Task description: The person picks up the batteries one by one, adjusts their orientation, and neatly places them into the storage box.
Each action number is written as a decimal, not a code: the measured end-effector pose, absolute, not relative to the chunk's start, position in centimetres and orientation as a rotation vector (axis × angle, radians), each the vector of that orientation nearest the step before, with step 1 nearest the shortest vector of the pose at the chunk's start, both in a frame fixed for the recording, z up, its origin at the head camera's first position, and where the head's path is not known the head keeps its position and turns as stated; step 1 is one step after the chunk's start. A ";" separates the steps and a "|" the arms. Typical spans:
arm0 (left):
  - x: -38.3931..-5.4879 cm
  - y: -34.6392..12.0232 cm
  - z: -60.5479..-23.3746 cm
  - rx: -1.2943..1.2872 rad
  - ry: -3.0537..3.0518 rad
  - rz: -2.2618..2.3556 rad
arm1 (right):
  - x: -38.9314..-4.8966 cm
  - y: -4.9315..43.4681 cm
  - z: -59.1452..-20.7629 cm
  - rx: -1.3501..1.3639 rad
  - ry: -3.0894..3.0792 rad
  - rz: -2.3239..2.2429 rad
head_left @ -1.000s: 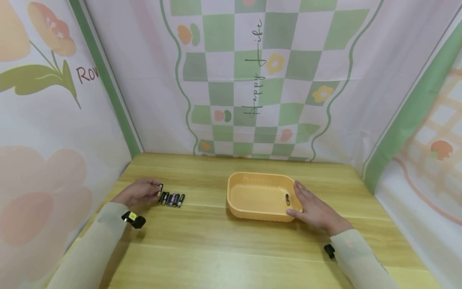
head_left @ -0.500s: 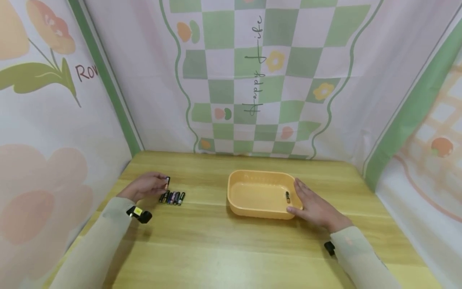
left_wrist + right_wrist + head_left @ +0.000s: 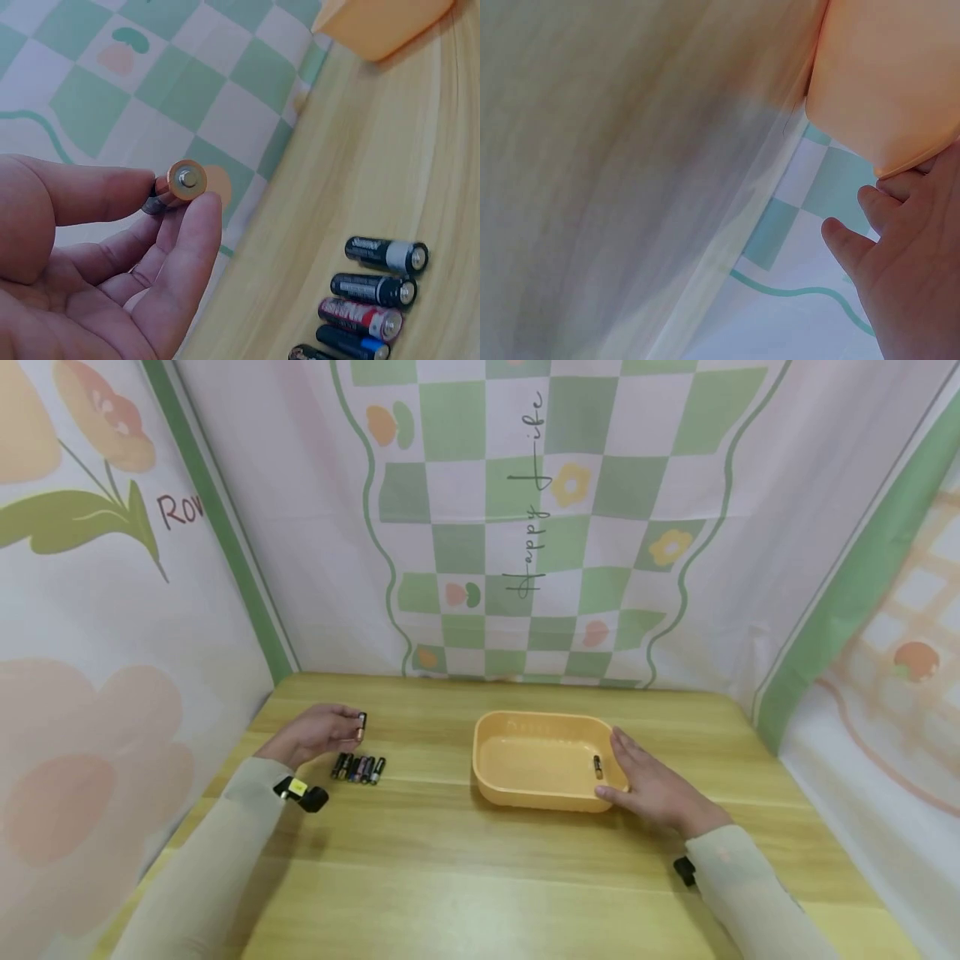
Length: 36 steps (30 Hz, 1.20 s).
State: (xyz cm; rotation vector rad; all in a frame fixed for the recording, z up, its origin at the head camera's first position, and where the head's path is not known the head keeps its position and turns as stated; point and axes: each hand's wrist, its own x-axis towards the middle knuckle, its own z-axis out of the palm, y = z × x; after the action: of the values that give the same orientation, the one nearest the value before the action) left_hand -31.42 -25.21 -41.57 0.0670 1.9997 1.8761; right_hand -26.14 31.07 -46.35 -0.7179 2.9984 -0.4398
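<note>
My left hand [image 3: 324,728] pinches a battery [image 3: 362,727] between thumb and fingertips, above the table. In the left wrist view this battery [image 3: 180,184] points its coppery end with the metal nub at the camera. Just below that hand, several AA-type batteries [image 3: 358,768] lie side by side in a row, mostly dark, one with a red and silver wrap [image 3: 360,318]. My right hand [image 3: 663,789] rests against the right end of a yellow-orange plastic basket [image 3: 540,802], fingers extended along its rim and thumb over the front corner. One battery [image 3: 597,767] lies inside, near that end.
The wooden table [image 3: 450,877] stretches between the battery row and the basket. A patterned cloth [image 3: 517,527] hangs behind the table's far edge, with more cloth on both sides.
My left hand has lifted its battery from beside the row and moved up and to the right. The right hand and the basket stay in place.
</note>
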 end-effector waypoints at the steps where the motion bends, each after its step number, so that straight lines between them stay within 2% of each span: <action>1: -31.4 -25.1 -41.5 0.070 1.996 1.879 | -26.2 31.1 -46.3 -0.720 2.999 -0.438; 21: -31.9 -23.0 -39.5 0.078 1.955 1.925 | -26.0 31.0 -46.3 -0.718 2.997 -0.441; 36: -32.1 -21.1 -39.4 0.047 1.883 1.991 | -26.2 31.1 -46.5 -0.731 2.992 -0.453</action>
State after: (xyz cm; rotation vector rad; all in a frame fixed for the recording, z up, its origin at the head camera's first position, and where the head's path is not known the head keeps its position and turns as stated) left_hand -32.07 -21.05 -39.42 0.0467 1.8830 1.9914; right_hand -26.24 31.12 -46.48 -0.7311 2.9919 -0.4527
